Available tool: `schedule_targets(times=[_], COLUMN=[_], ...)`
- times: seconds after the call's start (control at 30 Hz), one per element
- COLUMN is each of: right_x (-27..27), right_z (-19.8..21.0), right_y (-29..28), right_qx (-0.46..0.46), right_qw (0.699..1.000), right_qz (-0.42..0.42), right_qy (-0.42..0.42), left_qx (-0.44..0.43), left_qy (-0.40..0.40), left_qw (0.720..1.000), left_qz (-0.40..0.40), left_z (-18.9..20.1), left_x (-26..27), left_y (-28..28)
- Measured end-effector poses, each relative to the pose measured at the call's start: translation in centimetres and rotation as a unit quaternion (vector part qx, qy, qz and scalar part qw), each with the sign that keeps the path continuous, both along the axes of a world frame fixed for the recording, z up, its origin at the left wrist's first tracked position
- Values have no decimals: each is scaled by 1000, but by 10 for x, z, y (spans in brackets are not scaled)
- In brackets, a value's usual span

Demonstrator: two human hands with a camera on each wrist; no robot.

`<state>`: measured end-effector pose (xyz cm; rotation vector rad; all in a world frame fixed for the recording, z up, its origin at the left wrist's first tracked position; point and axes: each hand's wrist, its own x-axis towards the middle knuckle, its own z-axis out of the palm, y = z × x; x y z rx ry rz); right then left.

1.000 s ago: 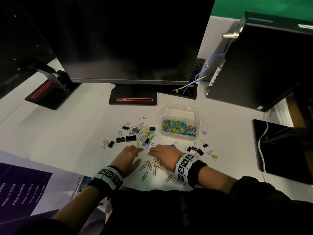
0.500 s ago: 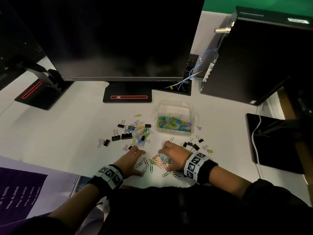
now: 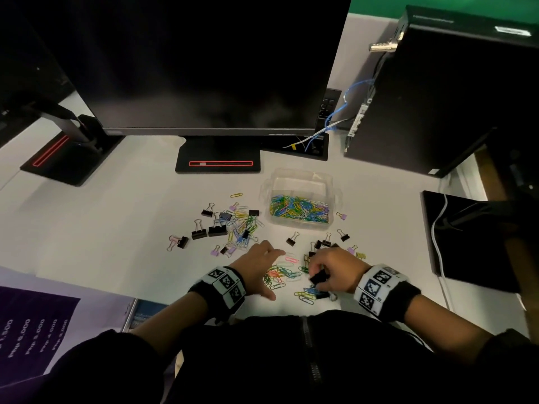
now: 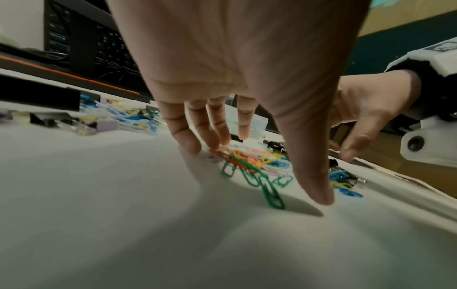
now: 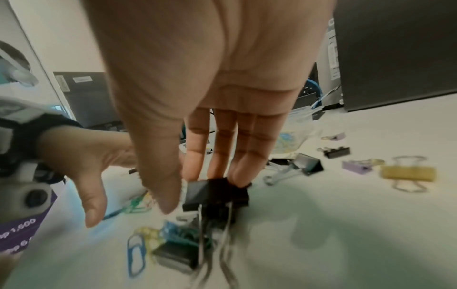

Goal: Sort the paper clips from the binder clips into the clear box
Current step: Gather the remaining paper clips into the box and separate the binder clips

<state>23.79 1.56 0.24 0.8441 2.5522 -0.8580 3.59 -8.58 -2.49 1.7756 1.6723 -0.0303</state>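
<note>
Both hands down among the clips at the near edge of the counter

Our right hand has a black binder clip under its fingertips, thumb alongside; whether it's truly pinched we can't tell. Our left hand is spread wide, fingers straight, tips touching the counter beside a bunch of coloured paper clips, holding nothing. The clear box sits toward the back, middle of the counter, in front of the monitor, already lined with paper clips. A mixed scatter of clips lies left of the box, and more binder clips lie loose to our right.
</note>
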Motion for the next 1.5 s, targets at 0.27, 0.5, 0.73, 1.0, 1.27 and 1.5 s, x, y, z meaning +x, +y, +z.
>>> schedule_targets(times=[0.27, 0.5, 0.73, 1.0, 1.27, 1.5], right_x=[22, 40, 39, 53, 47, 54], right_z=[-12, -15, -17, -20, -20, -20], right_y=[-8, -1, -7, 3, -14, -7], right_qx=[-2, -11, -7, -15, 60, 71], right_qw=[999, 993, 988, 988, 993, 990], right_qz=[-30, -113, -144, -140, -95, -116], right_qy=[-11, 29, 53, 67, 20, -34], left_qx=[31, 110, 60, 52, 62, 91], left_qy=[-2, -37, -30, -68, -87, -46], left_qw=[999, 989, 994, 995, 994, 994], left_qz=[-22, -94, -88, -55, -19, -41], left_z=[-6, -3, -5, -6, -8, -3], left_x=[18, 46, 72, 64, 57, 39], left_y=[9, 18, 30, 30, 26, 26])
